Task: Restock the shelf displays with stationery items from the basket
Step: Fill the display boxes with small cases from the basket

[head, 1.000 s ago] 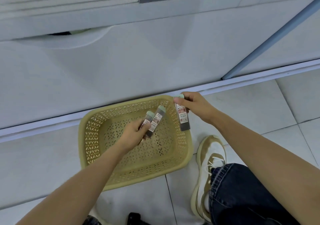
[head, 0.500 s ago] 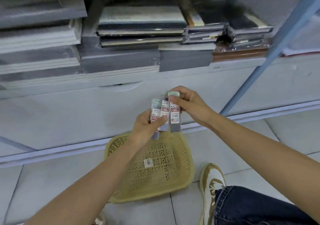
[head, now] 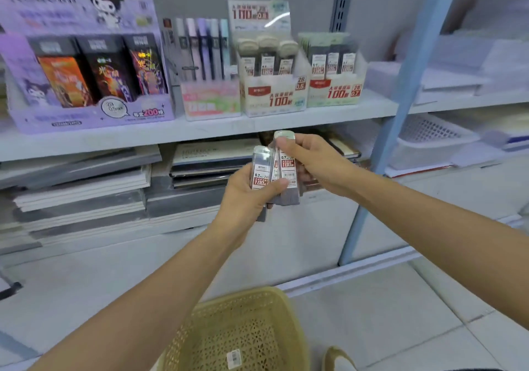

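Left hand [head: 249,199] and right hand [head: 315,164] each grip slim grey 0.7 lead tubes [head: 287,167]; bunched so, one may slip, or wrongly join the white 0.5 display box [head: 272,98] at the front edge of the shelf [head: 200,130].

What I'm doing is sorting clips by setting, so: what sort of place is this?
Probably a stationery shop: printed display boxes of pencil leads stand on a shelf, notebooks lie stacked below, and left hand and right hand hold lead cases.
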Available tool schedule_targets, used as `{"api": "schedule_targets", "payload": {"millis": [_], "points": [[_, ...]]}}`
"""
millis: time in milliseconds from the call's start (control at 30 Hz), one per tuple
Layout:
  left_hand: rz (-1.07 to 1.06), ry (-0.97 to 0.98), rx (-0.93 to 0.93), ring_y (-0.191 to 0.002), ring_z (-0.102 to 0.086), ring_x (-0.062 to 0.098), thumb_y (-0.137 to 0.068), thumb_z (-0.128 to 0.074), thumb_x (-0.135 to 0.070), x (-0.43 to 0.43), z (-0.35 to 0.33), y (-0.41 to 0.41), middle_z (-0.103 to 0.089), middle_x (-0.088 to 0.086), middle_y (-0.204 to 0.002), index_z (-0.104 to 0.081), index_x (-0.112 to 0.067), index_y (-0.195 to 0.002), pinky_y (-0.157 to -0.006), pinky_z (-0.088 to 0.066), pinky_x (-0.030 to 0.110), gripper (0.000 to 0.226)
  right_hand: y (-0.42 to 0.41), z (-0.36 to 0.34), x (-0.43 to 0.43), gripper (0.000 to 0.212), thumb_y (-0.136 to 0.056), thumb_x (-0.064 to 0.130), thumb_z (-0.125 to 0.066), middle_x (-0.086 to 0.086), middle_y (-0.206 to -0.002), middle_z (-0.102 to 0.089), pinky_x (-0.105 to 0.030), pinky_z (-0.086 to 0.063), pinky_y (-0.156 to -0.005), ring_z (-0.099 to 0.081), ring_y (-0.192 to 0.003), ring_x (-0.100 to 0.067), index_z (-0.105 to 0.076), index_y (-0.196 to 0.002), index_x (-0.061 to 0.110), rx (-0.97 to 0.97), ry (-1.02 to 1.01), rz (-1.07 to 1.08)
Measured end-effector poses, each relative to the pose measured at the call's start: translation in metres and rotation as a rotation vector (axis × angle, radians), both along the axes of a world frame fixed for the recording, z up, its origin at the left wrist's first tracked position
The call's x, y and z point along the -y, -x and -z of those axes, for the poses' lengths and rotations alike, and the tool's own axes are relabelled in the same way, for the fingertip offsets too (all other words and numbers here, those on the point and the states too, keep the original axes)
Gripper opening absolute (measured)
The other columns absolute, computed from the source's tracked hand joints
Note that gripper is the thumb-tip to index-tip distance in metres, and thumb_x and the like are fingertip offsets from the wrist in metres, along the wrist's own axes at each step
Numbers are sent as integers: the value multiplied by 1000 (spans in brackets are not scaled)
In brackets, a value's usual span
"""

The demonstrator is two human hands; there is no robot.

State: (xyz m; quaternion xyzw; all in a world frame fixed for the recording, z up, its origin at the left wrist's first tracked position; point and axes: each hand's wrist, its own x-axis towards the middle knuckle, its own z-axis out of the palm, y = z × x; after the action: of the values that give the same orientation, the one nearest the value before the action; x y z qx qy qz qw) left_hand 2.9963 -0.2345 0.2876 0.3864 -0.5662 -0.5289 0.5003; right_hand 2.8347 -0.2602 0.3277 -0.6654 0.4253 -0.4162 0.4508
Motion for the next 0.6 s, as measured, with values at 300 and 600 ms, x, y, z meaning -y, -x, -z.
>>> {"api": "schedule_targets", "payload": {"millis": [300,600], "points": [[-25,173,-55,-65,-64,9,-99,-52,-22,33,-82,28,-73,-2,-79,-65,-20,-100,-53,-50,20,12,80,-107,30,24,-103,31,-45,13,-53,-51,-17,-27,-38,-30,-41,-4,-57,-90,15,149,325,277],[3,222,-75,-65,-62,10,-98,-54,-22,68,-111,42,-71,-2,-76,-68,-21,-100,-56,-50,22,14,121,-161,77,12,-101,25,-49,-2,-75,-55,-22,-43,-47,-47,-49,-6,-52,-97,15,-18,531,464]]}}
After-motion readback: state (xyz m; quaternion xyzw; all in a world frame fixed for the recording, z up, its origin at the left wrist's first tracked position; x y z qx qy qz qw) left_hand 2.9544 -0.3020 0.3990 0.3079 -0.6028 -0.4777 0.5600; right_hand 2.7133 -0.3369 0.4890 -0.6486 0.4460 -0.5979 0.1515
